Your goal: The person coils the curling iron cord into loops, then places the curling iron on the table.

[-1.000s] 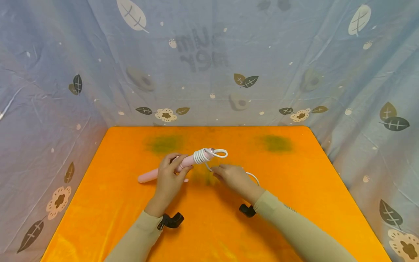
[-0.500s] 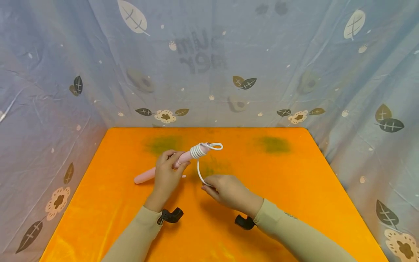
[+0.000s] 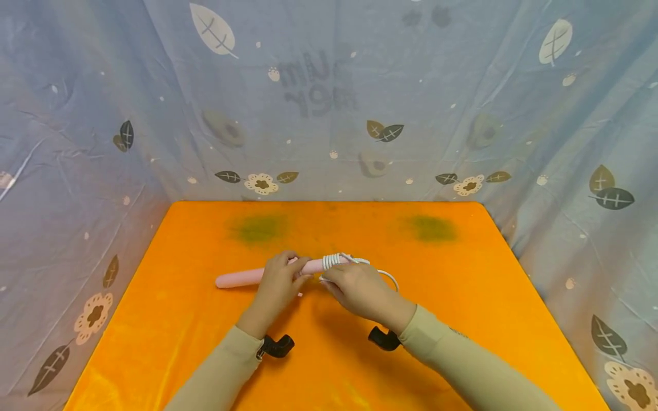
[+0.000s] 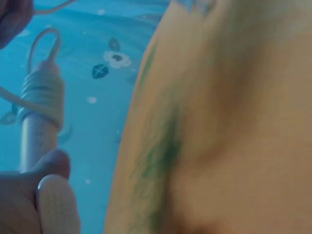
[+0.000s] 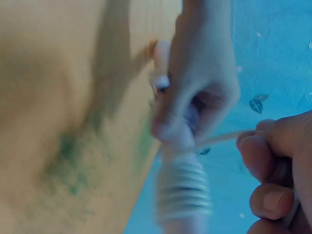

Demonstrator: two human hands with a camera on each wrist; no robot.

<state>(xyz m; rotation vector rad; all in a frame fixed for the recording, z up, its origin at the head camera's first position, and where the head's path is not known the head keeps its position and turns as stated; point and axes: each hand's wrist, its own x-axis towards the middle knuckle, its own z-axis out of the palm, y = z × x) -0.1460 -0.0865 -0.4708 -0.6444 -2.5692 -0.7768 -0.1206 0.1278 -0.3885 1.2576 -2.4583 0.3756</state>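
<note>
A pink curling iron (image 3: 239, 279) lies slantwise across the middle of the head view, its plain end at the left. My left hand (image 3: 277, 285) grips it round the middle; the thumb lies near a pale lever (image 4: 57, 204) in the left wrist view. Several turns of white cord (image 3: 331, 261) wrap the iron's right end, and a small loop of cord leaves its tip. My right hand (image 3: 362, 288), just below the wrapped end, pinches the cord between thumb and forefinger. In the right wrist view a taut stretch of cord (image 5: 219, 139) runs from these fingers to the iron.
An orange cloth-covered table (image 3: 329, 365) with two greenish patches lies under both hands. Blue-grey patterned curtains (image 3: 329, 103) stand behind it and at both sides. Black camera mounts (image 3: 277, 346) stick out from the wrists. Spare cord (image 3: 389, 278) curves behind the right hand.
My right hand drew the cord down towards me, then came back up beside the iron with it. The iron has turned flatter, its wrapped end lower and further right. My left hand keeps its grip.
</note>
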